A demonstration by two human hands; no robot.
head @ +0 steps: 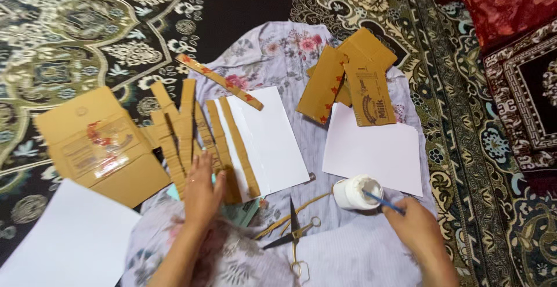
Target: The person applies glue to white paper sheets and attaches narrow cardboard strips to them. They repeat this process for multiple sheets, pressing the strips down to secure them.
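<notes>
Fingers (pixel 204 168) of the left hand (pixel 202 194) lie spread flat, gripping nothing, pressing the narrow brown cardboard strips (pixel 184 142) beside the white paper sheet (pixel 270 139). Those strips look light, stiff and bendy, so I'd pinch them mid-length. Further right, the small white glue jar (pixel 355 192) sits on the cloth, and the right hand (pixel 415 226) pinches a thin blue-handled brush (pixel 384 203) dipped in it.
</notes>
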